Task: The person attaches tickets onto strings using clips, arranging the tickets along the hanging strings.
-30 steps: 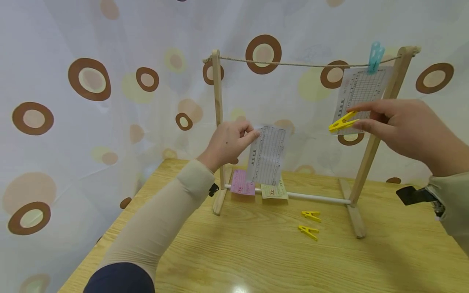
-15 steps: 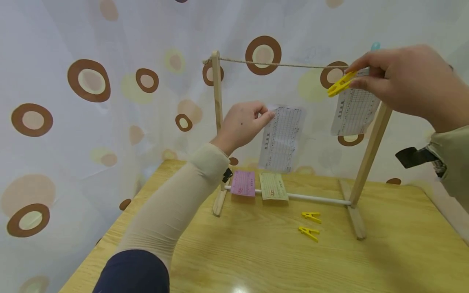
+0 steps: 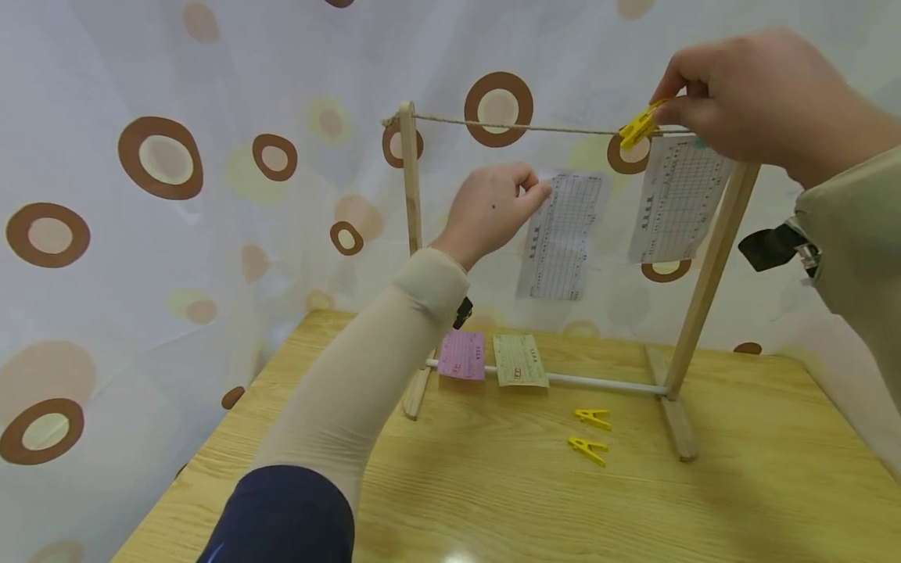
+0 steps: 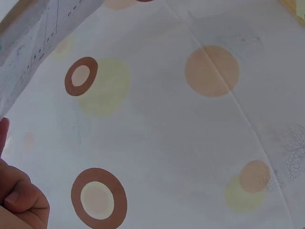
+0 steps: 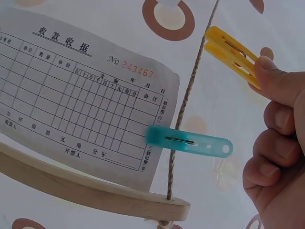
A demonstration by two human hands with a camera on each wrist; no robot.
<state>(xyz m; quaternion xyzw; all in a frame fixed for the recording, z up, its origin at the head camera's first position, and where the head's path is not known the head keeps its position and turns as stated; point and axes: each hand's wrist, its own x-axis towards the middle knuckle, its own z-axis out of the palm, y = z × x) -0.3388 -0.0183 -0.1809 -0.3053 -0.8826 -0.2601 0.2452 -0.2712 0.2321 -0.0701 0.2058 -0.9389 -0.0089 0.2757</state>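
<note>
Head view: left hand (image 3: 496,205) was pinching the top-left corner of a white printed form (image 3: 566,242), which hung in the air below the rope (image 3: 493,123), short of it and left of the hung white slip (image 3: 679,195). Right hand (image 3: 756,102) was pinching a yellow clothespin (image 3: 639,127) at rope height; couldn't tell whether pin and rope touched. Right end of the rope and top of the right post (image 3: 711,274) were hidden behind that hand. Pink slip (image 3: 462,353) and pale green slip (image 3: 521,360) lay by the white rod (image 3: 605,383) low on the frame, each with a red stamp-like box, text too small to read. Two loose yellow clothespins, rear one (image 3: 593,418) and front one (image 3: 587,450), lay on the table (image 3: 493,485). Left wrist view: only some fingers at the lower left edge and a cut-off strip of the form at upper left, print too oblique to read; the pinch itself was out of frame. Right wrist view: hung slip read 收款收据, "No 243467" in red digits, columns 单位, 数量, 单价, 金额, 备注, with 开票人 at the bottom; its left side was cut off. Teal clothespin (image 5: 190,141) clamped it to the rope. Thumb was on the yellow pin's handle end, other fingers curled below.
</note>
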